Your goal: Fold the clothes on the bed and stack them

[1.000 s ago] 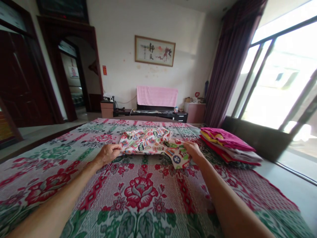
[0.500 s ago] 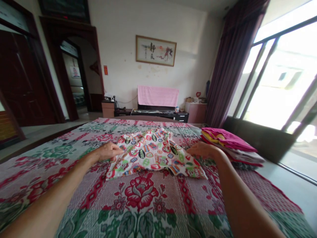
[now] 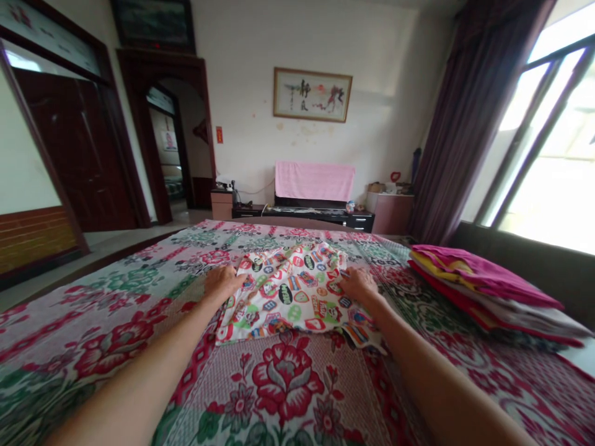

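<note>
Spread on the bed in front of me is a small white garment (image 3: 288, 294) covered in a colourful badge and lettering print; its exact kind is hard to tell. My left hand (image 3: 225, 282) pinches its left edge, fingers closed. On the opposite side, my right hand (image 3: 360, 285) has its fingers closed on the right edge. The cloth lies wrinkled between them, with a lower right corner folded unevenly beside my right forearm.
A floral bedspread (image 3: 139, 310) lies under everything. To the right rests a stack of folded clothes (image 3: 488, 285), pink on top. Beyond the bed stand a low black cabinet (image 3: 297, 214) and a pink cloth (image 3: 315, 179) draped over a screen.
My view has turned left, so the scene sits further right. My right hand has moved inward, closer to my left, and the garment's right side has drawn in and bunched.
</note>
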Available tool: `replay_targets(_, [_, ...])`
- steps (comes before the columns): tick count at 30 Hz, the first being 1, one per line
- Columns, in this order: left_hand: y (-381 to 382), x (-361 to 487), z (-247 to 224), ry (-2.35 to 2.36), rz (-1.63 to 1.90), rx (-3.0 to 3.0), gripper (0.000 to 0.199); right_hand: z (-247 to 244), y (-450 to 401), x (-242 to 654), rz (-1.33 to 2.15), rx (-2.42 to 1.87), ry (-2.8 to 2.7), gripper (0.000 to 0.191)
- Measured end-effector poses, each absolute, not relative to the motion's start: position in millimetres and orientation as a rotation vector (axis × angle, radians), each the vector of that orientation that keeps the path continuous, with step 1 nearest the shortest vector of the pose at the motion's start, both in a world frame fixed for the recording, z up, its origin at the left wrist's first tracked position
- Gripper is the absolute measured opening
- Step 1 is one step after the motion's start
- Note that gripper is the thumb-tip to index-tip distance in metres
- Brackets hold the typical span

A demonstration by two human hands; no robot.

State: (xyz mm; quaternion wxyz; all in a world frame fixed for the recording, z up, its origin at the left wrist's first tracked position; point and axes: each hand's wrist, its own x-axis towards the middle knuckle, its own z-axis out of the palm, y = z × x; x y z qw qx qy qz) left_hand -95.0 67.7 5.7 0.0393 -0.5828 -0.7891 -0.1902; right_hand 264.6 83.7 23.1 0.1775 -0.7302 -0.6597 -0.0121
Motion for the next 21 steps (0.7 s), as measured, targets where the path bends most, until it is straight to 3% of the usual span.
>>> replay_targets(4, [82.8, -89.1, 1.3, -2.412, -0.597, -1.765, 0.031, 12.9, 88.6, 270.8, -0.053, -2.072, -1.752, 0.034])
replay_targets(11, [82.8, -108.2, 4.7, -2.414, -0.741, -1.688, 0.031, 11.5, 107.0, 265.3, -0.049, -1.903, -1.695, 0.031])
replay_targets(21, [71.5, -137.8, 8.6, -2.587, -0.685, -1.479, 0.033, 27.9, 115.6, 241.5, -0.012, -1.844, -1.822, 0.031])
